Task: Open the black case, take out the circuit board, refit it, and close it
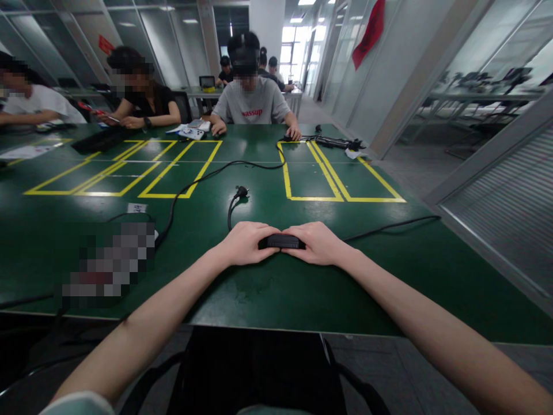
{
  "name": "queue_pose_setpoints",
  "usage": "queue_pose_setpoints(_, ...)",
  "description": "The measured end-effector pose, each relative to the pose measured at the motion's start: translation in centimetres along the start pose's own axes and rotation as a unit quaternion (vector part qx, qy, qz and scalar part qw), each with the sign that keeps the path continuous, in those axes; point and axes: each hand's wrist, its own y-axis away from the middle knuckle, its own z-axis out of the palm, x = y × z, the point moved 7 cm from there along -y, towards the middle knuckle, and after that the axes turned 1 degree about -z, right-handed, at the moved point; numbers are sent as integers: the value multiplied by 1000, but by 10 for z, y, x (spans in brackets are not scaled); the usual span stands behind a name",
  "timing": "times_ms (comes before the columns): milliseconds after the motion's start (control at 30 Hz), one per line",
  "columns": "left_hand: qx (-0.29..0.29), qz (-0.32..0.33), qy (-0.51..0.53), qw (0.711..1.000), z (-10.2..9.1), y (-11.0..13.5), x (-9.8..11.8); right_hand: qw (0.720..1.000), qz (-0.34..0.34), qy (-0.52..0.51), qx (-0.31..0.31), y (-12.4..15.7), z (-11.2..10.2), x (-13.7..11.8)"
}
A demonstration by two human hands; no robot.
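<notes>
A black power adapter (283, 241) lies between my two hands near the front of the green table, gripped at both ends. My left hand (248, 243) is closed around its left end, thumb and fingers pinching it. On the opposite end my right hand (318, 243) is closed in the same way, and the fingertips of both hands nearly meet. Beyond my left hand, a black plug (242, 192) on a short curved cord rests on the table. A thin black cable (393, 228) runs out to the right from behind my right hand.
The green table (276, 300) carries yellow tape rectangles (315, 199). A blurred-out power strip (112, 259) lies at left, with a long black cable (207, 174) crossing the table. Opposite sits a person in a grey shirt (254, 101); others sit at left. A black folded stand (339, 142) lies far right.
</notes>
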Motion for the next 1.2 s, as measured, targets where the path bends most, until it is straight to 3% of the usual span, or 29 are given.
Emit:
queue_pose_setpoints(433,-12,19,-6,1000,0,0,5,999,-23,-2,26,2,-1,0)
queue_pose_setpoints(733,-1,-63,77,995,-4,-2,-7,992,-76,84,61,3,2,3)
queue_pose_setpoints(1000,12,-45,76,996,-1,0,-5,993,-46,92,62,5,0,10)
queue_pose_setpoints(1200,41,-42,11,998,-2,-1,-4,999,-4,16,34,6,-6,13)
